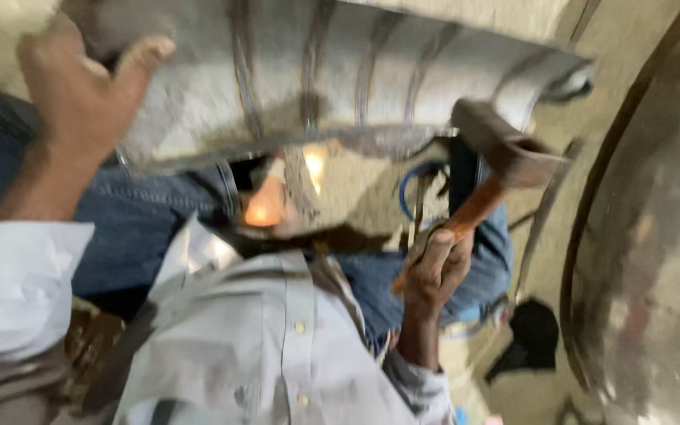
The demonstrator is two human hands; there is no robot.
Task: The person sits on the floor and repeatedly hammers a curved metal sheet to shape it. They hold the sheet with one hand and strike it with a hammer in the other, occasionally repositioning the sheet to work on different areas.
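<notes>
My left hand (pixel 80 86) grips the near edge of a large curved sheet-metal piece (pixel 340 79) with ribs across it, held over my lap at the top of the view. My right hand (pixel 437 267) is shut on the reddish wooden handle of a hammer (pixel 505 157). The hammer's dark metal head is raised just below and beside the sheet's right end. The picture is blurred by motion.
My jeans-clad legs (pixel 143 220) and pale buttoned shirt (pixel 277 338) fill the lower view. A big round metal vessel (pixel 655 236) stands at the right. A dark object (pixel 533 334) and thin metal rods (pixel 545 212) lie on the sandy floor.
</notes>
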